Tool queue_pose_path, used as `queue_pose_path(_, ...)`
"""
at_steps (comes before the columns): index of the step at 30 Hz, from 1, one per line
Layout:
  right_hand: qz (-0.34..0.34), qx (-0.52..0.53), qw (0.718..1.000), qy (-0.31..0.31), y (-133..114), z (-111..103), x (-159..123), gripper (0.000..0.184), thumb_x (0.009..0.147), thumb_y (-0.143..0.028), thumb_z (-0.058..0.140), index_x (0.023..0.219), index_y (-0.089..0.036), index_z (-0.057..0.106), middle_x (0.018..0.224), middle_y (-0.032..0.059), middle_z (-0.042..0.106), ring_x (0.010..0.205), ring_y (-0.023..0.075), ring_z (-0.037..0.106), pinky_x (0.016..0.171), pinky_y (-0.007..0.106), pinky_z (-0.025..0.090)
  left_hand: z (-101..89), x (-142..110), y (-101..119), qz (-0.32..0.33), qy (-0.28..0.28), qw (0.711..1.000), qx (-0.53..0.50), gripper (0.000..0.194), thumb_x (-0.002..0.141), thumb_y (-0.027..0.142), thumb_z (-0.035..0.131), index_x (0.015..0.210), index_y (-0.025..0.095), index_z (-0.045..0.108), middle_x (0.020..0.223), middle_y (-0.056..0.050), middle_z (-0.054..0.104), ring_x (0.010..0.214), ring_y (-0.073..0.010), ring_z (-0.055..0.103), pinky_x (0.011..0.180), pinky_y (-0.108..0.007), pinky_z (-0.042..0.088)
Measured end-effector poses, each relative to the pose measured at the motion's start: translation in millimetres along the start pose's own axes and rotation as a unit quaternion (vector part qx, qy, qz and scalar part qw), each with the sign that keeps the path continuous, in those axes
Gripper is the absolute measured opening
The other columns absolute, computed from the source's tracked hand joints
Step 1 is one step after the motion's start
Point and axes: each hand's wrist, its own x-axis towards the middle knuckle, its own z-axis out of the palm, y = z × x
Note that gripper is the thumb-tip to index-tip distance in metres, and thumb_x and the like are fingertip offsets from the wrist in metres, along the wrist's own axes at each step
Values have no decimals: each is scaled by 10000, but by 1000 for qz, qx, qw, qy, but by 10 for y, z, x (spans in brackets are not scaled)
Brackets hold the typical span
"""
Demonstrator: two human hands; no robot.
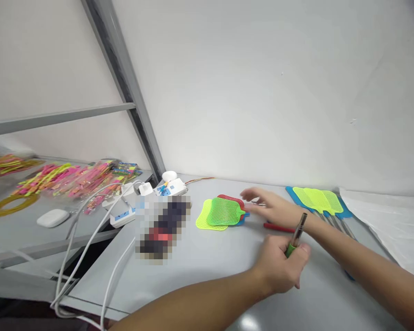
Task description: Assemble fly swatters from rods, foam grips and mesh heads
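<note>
The left hand point(279, 265) is closed around one green-gripped metal rod point(296, 236). The right hand point(274, 208) is half open and empty, its fingers extended just beside a pile of four mesh fly swatter heads point(224, 212). One red rod point(279, 228) lies below that palm. More swatters point(317, 200) overlap near the bench's point(193, 276) back edge, too bunched to count.

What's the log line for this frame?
left hand: grips green-handled metal rod | right hand: open, above red handle | nearby: plastic fly swatter heads
</note>
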Motion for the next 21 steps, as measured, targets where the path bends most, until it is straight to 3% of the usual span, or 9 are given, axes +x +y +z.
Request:
queue_pose_path(3, -69, -151, 979, -115, -36, 245, 180, 761, 753, -527, 667, 1391, -186, 429, 1432, 146, 442, 1287, 321, 424, 1047, 458, 369, -1, -28, 52, 18, 11, 1000, 4, 455, 878, 458, 479, 520, 192, 389, 398, 46, 396, 330, -71, 407, 359, -197, 349)
queue_pose_path(6, -97, -212, 961, -150, -24, 389, 273, 820, 755, -493, 680, 1431, -142, 376, 1478, 163, 376, 1341, 332, 361, 1086, 447, 329, -2, -61, 98, 33, 22, 999, 19, 460, 883, 425, 475, 500, 191, 377, 386, 42, 400, 323, -60, 388, 360, -189, 345)
queue_pose_path(10, -135, -222, 952, -162, -12, 419, 274, 541, 839, -388, 618, 1321, -167, 509, 1389, 131, 503, 1294, 283, 441, 1050, 394, 373, 8, -84, 108, 46, 34, 998, 36, 446, 882, 402, 477, 505, 193, 362, 384, 43, 402, 333, -57, 380, 368, -184, 329)
queue_pose_path(13, -162, -188, 958, -144, -64, 372, 200, 296, 947, -294, 433, 1184, -214, 592, 1185, 79, 645, 1071, 223, 603, 893, 359, 471, 12, -84, 95, 64, 36, 996, 44, 444, 879, 407, 486, 513, 191, 359, 396, 41, 411, 348, -55, 376, 387, -187, 329)
queue_pose_path(15, -155, -167, 970, -80, -92, 304, 137, 301, 969, -255, 361, 1156, -228, 594, 1057, 60, 684, 913, 197, 637, 808, 348, 487, 7, -78, 87, 66, 30, 997, 35, 454, 883, 441, 478, 521, 191, 364, 402, 40, 408, 351, -60, 388, 381, -190, 328)
queue_pose_path(18, -111, -93, 984, 107, -103, 128, 24, 250, 956, -320, 418, 1094, -220, 600, 896, 43, 687, 766, 176, 625, 740, 338, 502, -8, -51, 77, 53, 24, 998, 25, 499, 881, 532, 449, 522, 194, 372, 395, 44, 381, 346, -76, 420, 355, -193, 341)
queue_pose_path(21, -65, 101, 948, 294, -142, -89, -137, 258, 928, -413, 473, 1059, -221, 585, 897, 26, 661, 697, 145, 622, 653, 299, 535, -13, -8, 74, 31, 32, 999, 1, 530, 866, 614, 420, 546, 193, 384, 415, 54, 365, 344, -85, 441, 332, -194, 366)
